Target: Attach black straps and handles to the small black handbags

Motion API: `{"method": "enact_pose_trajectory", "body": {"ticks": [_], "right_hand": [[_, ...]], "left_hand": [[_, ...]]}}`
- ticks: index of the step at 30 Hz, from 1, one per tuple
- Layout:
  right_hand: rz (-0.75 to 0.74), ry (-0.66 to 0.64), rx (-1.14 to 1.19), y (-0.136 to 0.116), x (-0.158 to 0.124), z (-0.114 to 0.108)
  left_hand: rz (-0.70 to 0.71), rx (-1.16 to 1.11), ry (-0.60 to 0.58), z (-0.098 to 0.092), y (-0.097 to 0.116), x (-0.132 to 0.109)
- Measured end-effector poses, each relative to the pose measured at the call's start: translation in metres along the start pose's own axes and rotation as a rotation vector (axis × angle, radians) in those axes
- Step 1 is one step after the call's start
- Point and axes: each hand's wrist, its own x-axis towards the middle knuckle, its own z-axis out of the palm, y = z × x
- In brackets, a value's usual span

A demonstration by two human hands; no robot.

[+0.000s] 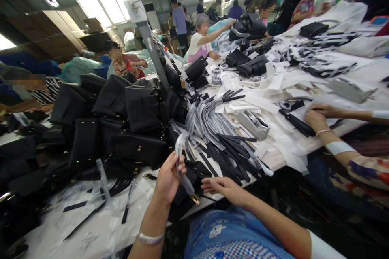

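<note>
My left hand (pixel 169 176) is closed around a bag strap (pixel 186 185) wrapped in clear plastic. The strap's upper part curls above my fingers, and from its lower end hangs a gold-coloured buckle (pixel 195 199). Just right of the buckle is my right hand (pixel 223 188), palm turned inward and fingers stretched out, with nothing visible in it. Beyond both hands lies a heap of black straps (pixel 226 153), many of them in plastic sleeves. A pile of black handbags (pixel 138 147) with gold-coloured fittings rises to the left.
Plastic film and loose strips cover the near left of the white table (pixel 91 234). Tape dispensers, one a grey dispenser (pixel 253 124), stand among white paper sheets (pixel 279 89). A co-worker's hands (pixel 319 117) are at the right edge. A grey post (pixel 154 54) rises behind the bags.
</note>
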Motion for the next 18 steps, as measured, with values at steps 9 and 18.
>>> {"method": "enact_pose_trajectory", "body": {"ticks": [9, 18], "right_hand": [[-0.157, 0.298, 0.656, -0.052, 0.040, -0.009], [0.006, 0.023, 0.352, -0.030, 0.024, 0.065]], "left_hand": [[-0.461, 0.701, -0.194, -0.065, 0.006, -0.098], [-0.301, 0.759, -0.284, -0.035, -0.027, -0.082]]}}
